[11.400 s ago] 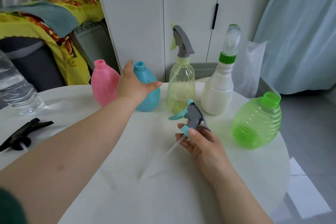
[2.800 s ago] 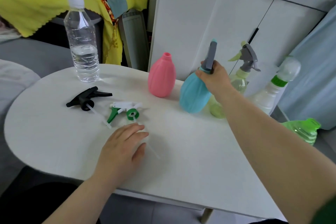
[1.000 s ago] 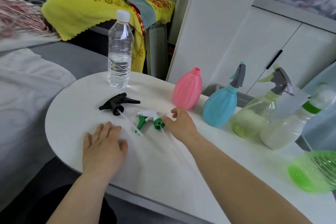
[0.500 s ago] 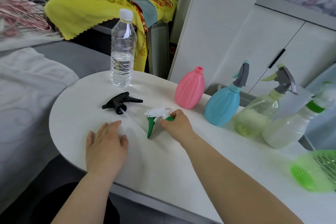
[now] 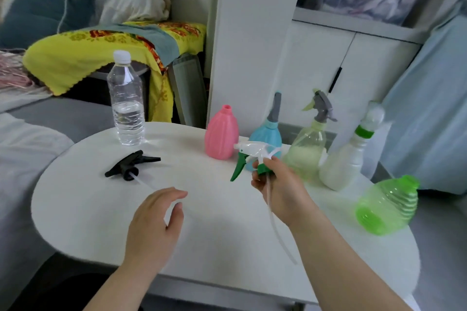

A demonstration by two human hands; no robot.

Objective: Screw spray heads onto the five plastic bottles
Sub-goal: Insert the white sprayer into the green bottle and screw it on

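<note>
My right hand (image 5: 279, 188) holds a white and green spray head (image 5: 249, 156) by its green collar above the table, its clear tube hanging down toward me. My left hand (image 5: 155, 219) hovers low over the table with fingers apart, holding nothing. A black spray head (image 5: 130, 165) lies on the table at the left. Along the back stand a pink bottle (image 5: 221, 134) with a bare neck, a blue bottle (image 5: 270, 131) with a grey head, a pale yellow-green bottle (image 5: 307, 151) with a grey head, and a white bottle (image 5: 346, 161) with a green collar. A green ribbed bottle (image 5: 386, 206) with a bare neck leans at the right.
The round white table (image 5: 101, 209) ends close to my body. A clear water bottle (image 5: 126, 103) with a white cap stands at the back left. White cabinets rise behind the bottles; a bed and a yellow cloth lie to the left.
My right hand has lifted the white and green spray head off the table and carried it rightward. My left hand has risen off the table surface and curled slightly.
</note>
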